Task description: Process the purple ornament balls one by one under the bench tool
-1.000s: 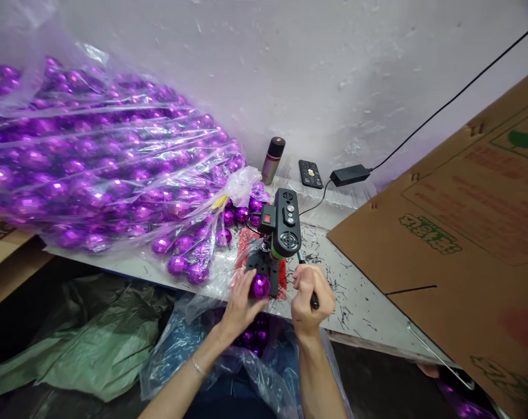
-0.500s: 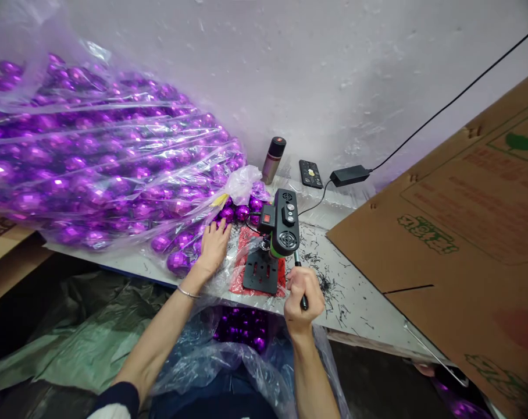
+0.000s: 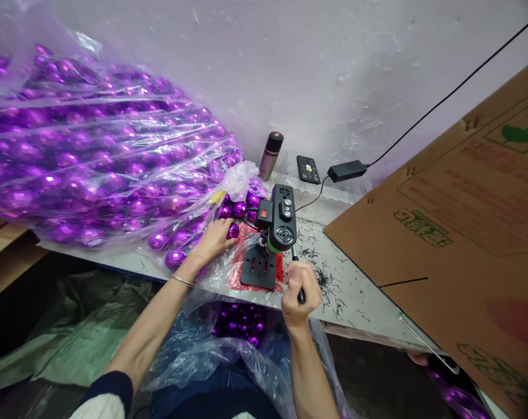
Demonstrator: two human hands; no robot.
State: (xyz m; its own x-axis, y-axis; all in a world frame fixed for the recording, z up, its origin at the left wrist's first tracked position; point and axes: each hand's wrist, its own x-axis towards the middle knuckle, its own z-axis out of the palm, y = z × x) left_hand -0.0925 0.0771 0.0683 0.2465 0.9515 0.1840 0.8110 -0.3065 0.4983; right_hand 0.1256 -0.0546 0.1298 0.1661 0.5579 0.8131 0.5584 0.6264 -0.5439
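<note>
Between the fingertips of my left hand (image 3: 214,239) is a shiny purple bauble (image 3: 233,231), just left of a small bench press (image 3: 283,218). My right hand (image 3: 301,288) is closed around the black-handled lever (image 3: 302,297) on the right side of that press. The press has a dark body with round vents, a red switch and a slotted black base plate (image 3: 257,269), which lies on a red sheet (image 3: 236,279). Nothing shows on the base plate. More purple baubles (image 3: 175,259) lie beside my left wrist, spilling from a big clear plastic bag (image 3: 116,157).
A spray can (image 3: 271,156), a phone (image 3: 308,169) and a black power adapter (image 3: 347,170) with its cable stand along the wall. Small black scraps (image 3: 323,279) litter the table right of the press. A large cardboard box (image 3: 447,233) fills the right side.
My left hand has drawn back slightly from the pile and turned toward the press, with a bauble now at its fingers. My right hand stays on the lever.
</note>
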